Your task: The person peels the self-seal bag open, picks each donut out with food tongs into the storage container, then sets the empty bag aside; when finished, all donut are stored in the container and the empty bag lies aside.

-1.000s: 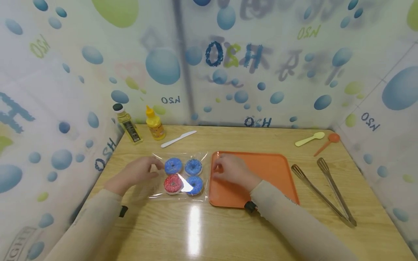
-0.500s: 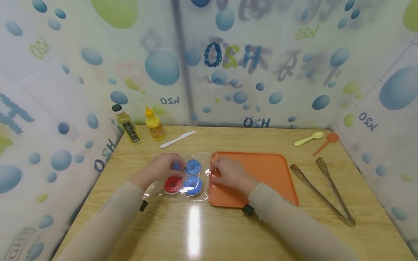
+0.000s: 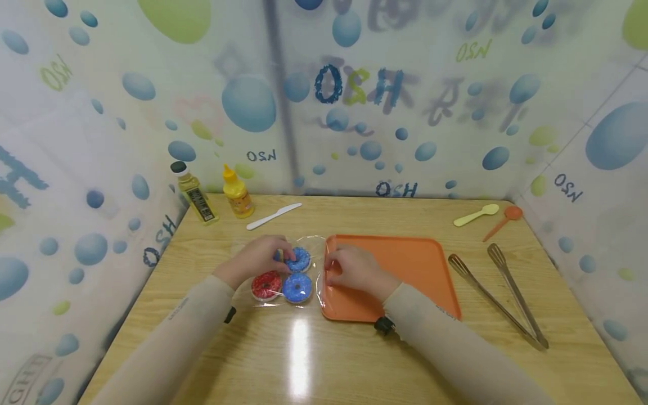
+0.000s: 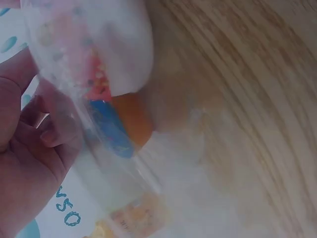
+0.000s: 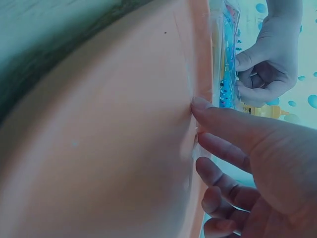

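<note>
A clear plastic bag [image 3: 316, 256] lies just left of an orange tray [image 3: 405, 264]. Inside are toy-like donuts: a red one [image 3: 265, 286], a blue one [image 3: 297, 288] nearest me, another blue one [image 3: 301, 260] farther back, and a fourth mostly hidden under my left hand [image 3: 260, 257]. That hand reaches over the bag, curved fingers and thumb at the back blue donut's left edge; I cannot tell whether they grip it. My right hand [image 5: 267, 168] pinches the bag's right end by the tray's left rim. In the left wrist view, film crosses part of the left hand [image 4: 39, 153].
Behind the bag stand an oil bottle [image 3: 197, 197] and a yellow squeeze bottle [image 3: 237, 196], with a white plastic knife [image 3: 273, 216] beside them. Metal tongs [image 3: 516, 298] lie open right of the tray. A yellow spoon [image 3: 476, 215] and an orange spoon [image 3: 503, 222] lie behind them.
My left hand has moved right from the bag's left side, over the back left donut, to the back right blue one. My right hand stays at the bag's right end.
</note>
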`<state>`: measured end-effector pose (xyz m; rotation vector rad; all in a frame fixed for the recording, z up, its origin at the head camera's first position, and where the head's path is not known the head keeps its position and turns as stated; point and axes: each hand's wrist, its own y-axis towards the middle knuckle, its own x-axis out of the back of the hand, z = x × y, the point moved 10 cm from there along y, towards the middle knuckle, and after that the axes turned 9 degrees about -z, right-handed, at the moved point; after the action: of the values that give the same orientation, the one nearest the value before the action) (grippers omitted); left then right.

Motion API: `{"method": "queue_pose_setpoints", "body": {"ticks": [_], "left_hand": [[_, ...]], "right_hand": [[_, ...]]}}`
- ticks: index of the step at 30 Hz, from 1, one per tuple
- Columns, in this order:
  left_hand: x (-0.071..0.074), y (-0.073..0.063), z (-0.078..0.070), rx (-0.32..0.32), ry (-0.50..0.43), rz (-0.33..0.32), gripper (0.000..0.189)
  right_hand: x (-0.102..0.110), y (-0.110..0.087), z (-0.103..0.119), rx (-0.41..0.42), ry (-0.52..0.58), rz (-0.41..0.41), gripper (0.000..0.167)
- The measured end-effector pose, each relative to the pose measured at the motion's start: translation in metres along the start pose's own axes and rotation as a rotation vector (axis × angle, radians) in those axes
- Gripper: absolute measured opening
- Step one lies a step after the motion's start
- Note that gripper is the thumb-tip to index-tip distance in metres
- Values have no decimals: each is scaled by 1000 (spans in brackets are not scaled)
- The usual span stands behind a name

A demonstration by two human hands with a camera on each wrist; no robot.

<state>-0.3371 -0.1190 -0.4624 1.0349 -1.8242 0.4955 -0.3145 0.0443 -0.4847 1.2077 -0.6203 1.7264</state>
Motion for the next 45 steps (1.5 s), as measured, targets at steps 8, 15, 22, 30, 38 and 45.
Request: {"method": "queue_pose_setpoints", "body": {"ticks": [8,15,22,30,38,45], "left_hand": [[6,-1,-4,-37,29,-51,15],[10,-5,-6,-55,68,-70,10],[17,-13,-11,-101,92,-131,7],[33,-21,-11,-27,-2,-165,7],[50,-20,-14,-40,-43,-195,6],[57,-22,-14,-38,-72,-209,7]], "right_hand": [[-4,1,-2,-13,15,12,24],[-4,0,-2,-15,2,17,28],[-1,-2,0,-14,15,9,27],[-1,-3,-4,-35,-3,-3,33],[-1,-5,-6,-47,0,-5,36],[0,-6,-8,-46,7,20,42]]}}
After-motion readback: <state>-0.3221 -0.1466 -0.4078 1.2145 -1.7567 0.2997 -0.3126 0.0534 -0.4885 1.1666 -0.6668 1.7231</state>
